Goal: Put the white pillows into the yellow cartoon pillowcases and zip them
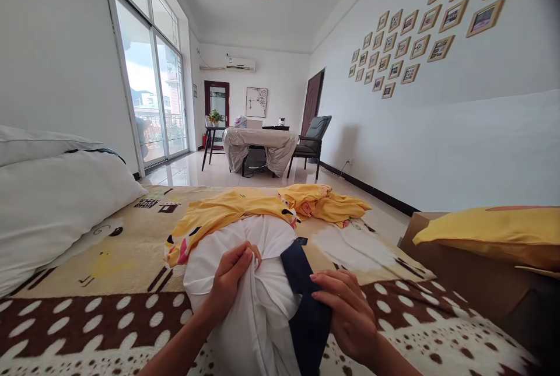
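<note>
A white pillow [271, 317] with a navy blue band [301, 271] lies in front of me, its cloth bunched in folds. Its far end meets a yellow printed pillowcase [227, 207]; how far it reaches inside is hidden. My left hand [234, 277] is closed around a gathered fold of white cloth near the pillow's middle. At the right side, my right hand [347, 312] has its fingers bent over the navy band, with the thumb out of sight beneath.
Bunched yellow cloth [328, 204] lies farther back on the patterned blanket [118, 265]. White pillows [56, 201] are stacked at left. At right, a yellow pillow [494, 233] rests on a brown box [464, 265]. Beyond the bed stand a covered table [262, 138] and a dark chair [312, 137].
</note>
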Demonstrator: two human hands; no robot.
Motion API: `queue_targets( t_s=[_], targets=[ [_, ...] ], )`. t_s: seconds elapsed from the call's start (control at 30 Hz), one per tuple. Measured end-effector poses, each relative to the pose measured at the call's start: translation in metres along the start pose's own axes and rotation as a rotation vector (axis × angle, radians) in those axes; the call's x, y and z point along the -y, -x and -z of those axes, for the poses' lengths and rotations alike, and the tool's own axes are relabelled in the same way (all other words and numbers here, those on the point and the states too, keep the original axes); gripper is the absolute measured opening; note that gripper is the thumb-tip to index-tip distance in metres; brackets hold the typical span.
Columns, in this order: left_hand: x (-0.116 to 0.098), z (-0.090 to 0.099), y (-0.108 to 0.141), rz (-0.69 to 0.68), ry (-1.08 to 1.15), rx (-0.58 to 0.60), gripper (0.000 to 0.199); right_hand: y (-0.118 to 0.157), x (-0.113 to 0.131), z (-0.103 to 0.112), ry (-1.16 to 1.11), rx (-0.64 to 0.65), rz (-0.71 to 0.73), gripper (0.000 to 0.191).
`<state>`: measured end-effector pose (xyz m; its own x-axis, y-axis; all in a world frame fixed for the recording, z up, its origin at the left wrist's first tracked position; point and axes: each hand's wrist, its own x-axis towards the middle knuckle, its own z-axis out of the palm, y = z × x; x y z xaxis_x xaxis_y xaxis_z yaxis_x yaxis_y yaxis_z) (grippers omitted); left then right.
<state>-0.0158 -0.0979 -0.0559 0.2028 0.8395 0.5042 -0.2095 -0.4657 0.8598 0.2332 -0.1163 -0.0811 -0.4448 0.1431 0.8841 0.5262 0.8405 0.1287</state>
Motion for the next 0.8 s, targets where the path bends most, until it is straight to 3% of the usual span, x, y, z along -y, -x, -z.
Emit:
queue_targets(
  t_s=[0.17, 0.3, 0.37, 0.5, 0.6, 0.7, 0.8],
  targets=[
    [-0.003, -0.007, 0.005, -0.024, -0.064, 0.087, 0.034, -0.03, 0.003, 0.001, -0.152, -0.044, -0.134, 0.025],
    [-0.006, -0.008, 0.008, -0.065, -0.08, 0.107, 0.033, -0.036, 0.008, -0.018, -0.081, -0.205, -0.249, 0.015],
    [-0.006, -0.007, 0.009, -0.08, -0.09, 0.097, 0.033, -0.033, 0.012, -0.03, -0.084, -0.223, -0.356, 0.006],
    [-0.005, -0.004, 0.013, -0.099, -0.113, 0.092, 0.033, -0.027, 0.02, -0.039, -0.237, -0.052, -0.488, 0.028],
    [-0.004, -0.004, 0.016, -0.123, -0.162, 0.087, 0.031, -0.027, 0.02, -0.033, -0.327, -0.029, -0.52, 0.026],
    [-0.007, -0.003, 0.02, -0.109, -0.281, 0.064, 0.029, -0.027, 0.013, -0.024, -0.4, 0.071, -0.503, 0.018],
    [-0.014, -0.005, 0.023, -0.074, -0.331, 0.22, 0.027, -0.028, 0.004, -0.015, -0.425, 0.186, -0.486, 0.034]
  ],
)
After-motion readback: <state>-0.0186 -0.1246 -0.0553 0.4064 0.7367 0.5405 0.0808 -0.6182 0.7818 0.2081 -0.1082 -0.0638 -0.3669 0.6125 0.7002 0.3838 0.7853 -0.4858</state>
